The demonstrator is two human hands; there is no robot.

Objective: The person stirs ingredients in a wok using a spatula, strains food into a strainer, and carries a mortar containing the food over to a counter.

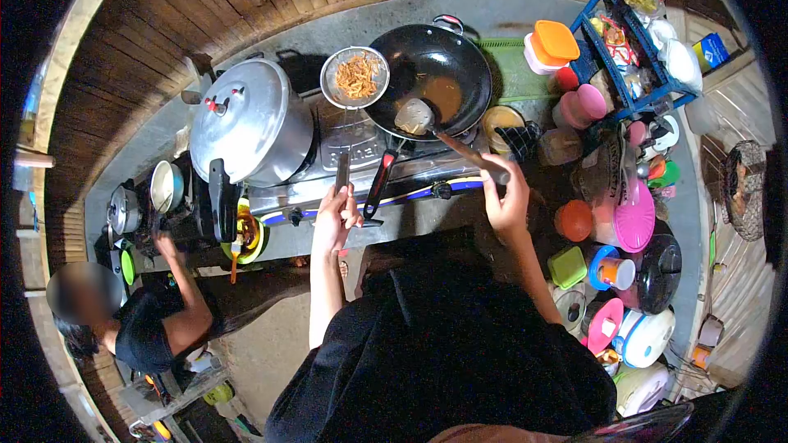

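My left hand (334,217) is closed round the handle of a round strainer (355,77), which holds brown fried strips above the stove, beside the wok. In my right hand (506,197) is the wooden handle of a slotted metal spatula (414,116). The spatula's head is inside the black wok (408,53), over a shallow pool of brownish oil. The wok sits on the gas stove (332,133), and its black and red handle (382,178) points towards me between my hands.
A large pressure cooker (246,123) stands left of the strainer. Another person (148,328) reaches towards a small pot (167,187) at the far left. Orange-lidded tub (555,43), blue rack (611,74) and pink containers (634,217) crowd the right side.
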